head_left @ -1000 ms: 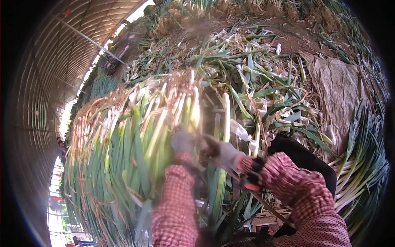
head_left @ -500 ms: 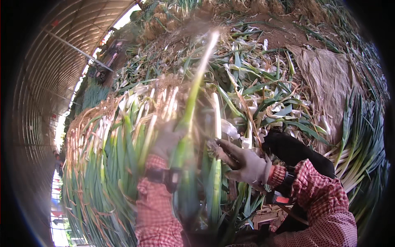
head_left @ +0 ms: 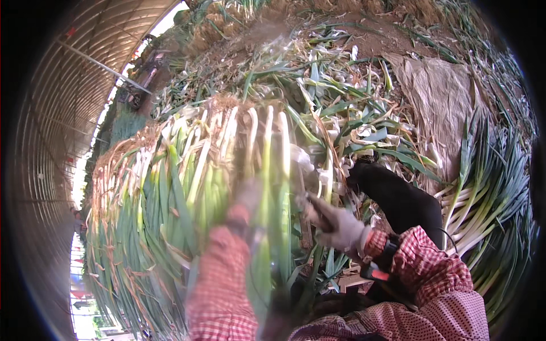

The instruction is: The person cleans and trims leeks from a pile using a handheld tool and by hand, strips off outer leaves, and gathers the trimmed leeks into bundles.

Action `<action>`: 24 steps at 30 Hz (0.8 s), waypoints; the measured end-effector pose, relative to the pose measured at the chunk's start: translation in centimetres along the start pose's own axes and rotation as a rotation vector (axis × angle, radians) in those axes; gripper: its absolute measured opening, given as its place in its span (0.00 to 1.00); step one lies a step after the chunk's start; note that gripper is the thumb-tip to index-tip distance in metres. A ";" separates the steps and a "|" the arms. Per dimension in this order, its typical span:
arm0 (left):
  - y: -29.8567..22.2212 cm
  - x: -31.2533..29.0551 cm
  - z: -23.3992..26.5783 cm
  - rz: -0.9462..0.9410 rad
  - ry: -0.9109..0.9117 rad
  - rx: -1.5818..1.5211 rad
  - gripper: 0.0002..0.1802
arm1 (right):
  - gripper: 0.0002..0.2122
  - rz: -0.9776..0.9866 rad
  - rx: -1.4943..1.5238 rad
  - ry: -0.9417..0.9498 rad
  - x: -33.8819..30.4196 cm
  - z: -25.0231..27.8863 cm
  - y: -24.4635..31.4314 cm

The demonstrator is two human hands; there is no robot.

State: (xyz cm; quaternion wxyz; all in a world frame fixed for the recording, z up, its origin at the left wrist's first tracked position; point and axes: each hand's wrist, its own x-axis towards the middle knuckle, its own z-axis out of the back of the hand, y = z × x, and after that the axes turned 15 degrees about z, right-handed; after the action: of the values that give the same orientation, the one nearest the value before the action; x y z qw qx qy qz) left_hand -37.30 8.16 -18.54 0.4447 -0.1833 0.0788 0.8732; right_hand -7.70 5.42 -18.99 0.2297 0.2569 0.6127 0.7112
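Observation:
My left hand (head_left: 246,196), gloved and smeared by motion, is over the long green onions in the middle, so its fingers cannot be made out. Right beside it lies a peeled green onion (head_left: 266,153), white end pointing away. Another peeled green onion (head_left: 285,145) lies parallel, just to its right. My right hand (head_left: 341,228), in a pale glove, is closed, thumb and fingers pressed together; what lies between them is too blurred to name. A large pile of unpeeled green onions (head_left: 153,204), with dry brown roots, spreads to the left.
Stripped leaves and peelings (head_left: 364,113) cover the ground ahead. A brown cloth sheet (head_left: 435,102) lies at the far right, with a bundle of green onions (head_left: 478,216) below it. My dark-clad leg (head_left: 404,199) is beside my right forearm. A ribbed tunnel wall (head_left: 57,142) curves along the left.
The green onion that my left hand held raised now lies with its white end beside the other peeled one. The left hand has moved off it, a little right and farther away.

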 end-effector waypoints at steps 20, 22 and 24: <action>3.3 -6.0 -11.0 0.287 -0.457 -0.525 0.18 | 0.42 -0.171 -0.363 0.271 8.3 -1.4 1.3; 3.9 -6.4 -11.0 0.207 -0.489 -0.470 0.14 | 0.41 -0.207 -0.403 0.261 11.6 -1.3 0.9; 3.5 -6.4 -10.9 0.298 -0.469 -0.573 0.14 | 0.40 -0.156 -0.484 0.194 14.9 -1.6 -1.1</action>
State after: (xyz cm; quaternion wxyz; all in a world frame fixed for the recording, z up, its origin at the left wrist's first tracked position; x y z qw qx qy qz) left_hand -33.99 -2.02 -26.16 0.2499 -0.0821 -0.2459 0.9329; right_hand -20.09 13.89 -19.00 0.2790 0.0771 0.4618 0.8384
